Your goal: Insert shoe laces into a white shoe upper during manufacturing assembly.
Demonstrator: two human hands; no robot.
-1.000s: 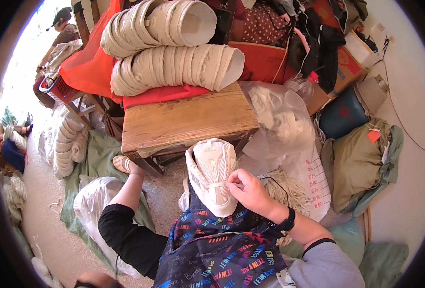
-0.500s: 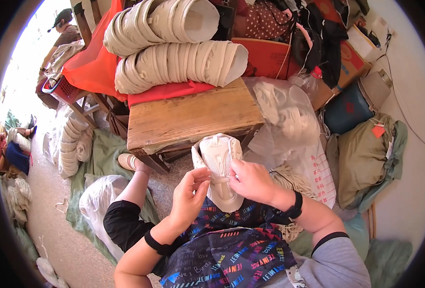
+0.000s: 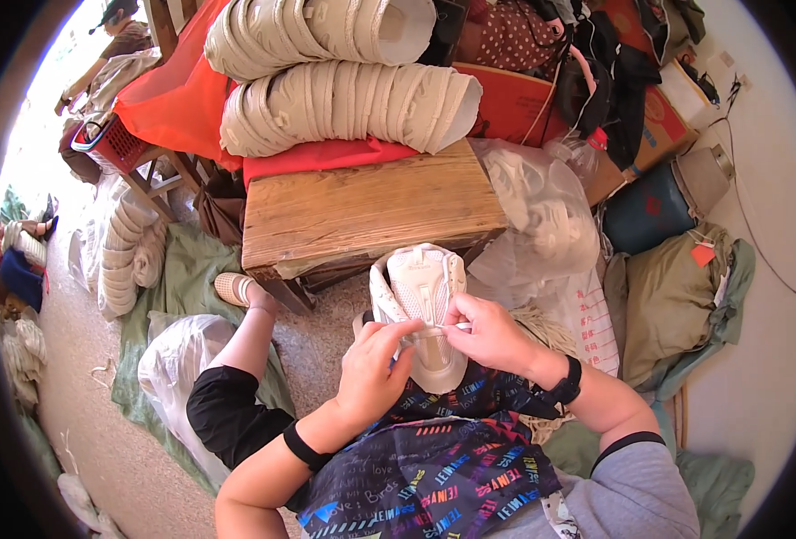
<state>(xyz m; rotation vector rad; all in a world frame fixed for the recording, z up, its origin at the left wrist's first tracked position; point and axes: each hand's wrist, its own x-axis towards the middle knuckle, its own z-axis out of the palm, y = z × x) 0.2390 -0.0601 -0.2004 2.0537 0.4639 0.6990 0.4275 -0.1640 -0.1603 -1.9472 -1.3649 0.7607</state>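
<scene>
Shoe (image 3: 438, 368) is on the lap, over the apron (image 3: 434, 476), just off the table's (image 3: 371, 202) near edge, toward the right corner. Fingers of both hands are across its middle, so toe's below them, tongue (image 3: 410, 269) above. Right hand (image 3: 486, 334) has thumb and index pinched on the lace (image 3: 436, 328); left hand's (image 3: 371, 366) index reaches it too, can't tell if it's gripping. Toe points at the wearer, long axis running roughly table-to-body.

Shoe (image 3: 416, 292) is cream; apron (image 3: 434, 476) dark navy, multicoloured lettering. Brown, grain-streaked bench (image 3: 371, 202); along its far edge, stacked uppers (image 3: 353, 110) show beige over red cloth (image 3: 326, 160). Right sleeve (image 3: 636, 490) is grey, black-edged.
</scene>
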